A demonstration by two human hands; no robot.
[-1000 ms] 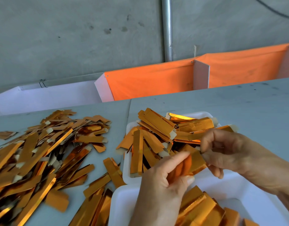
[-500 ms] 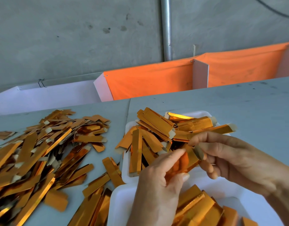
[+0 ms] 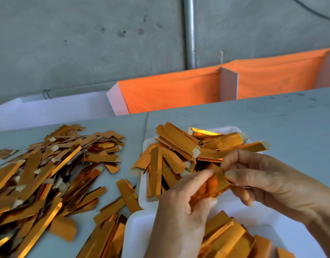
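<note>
Both hands hold one shiny gold foil card piece (image 3: 214,185) above the white trays. My left hand (image 3: 181,216) grips its lower end between thumb and curled fingers. My right hand (image 3: 262,181) pinches its upper end with thumb and forefinger. The far white tray (image 3: 233,129) carries a heap of flat gold pieces (image 3: 181,144). The near white tray (image 3: 134,231) holds more gold pieces (image 3: 227,237), partly hidden by my left wrist.
A large loose pile of gold strips (image 3: 41,175) covers the grey table (image 3: 272,123) on the left. Several strips (image 3: 108,235) lie beside the near tray. Orange cloth bins (image 3: 171,92) and a white bin (image 3: 54,108) run along the table's far edge, below a concrete wall and a metal pipe (image 3: 190,32).
My right hand has shifted its fingers along the piece's upper end, from a curled grip to a thumb-and-forefinger pinch. My left hand has kept its hold at the lower end.
</note>
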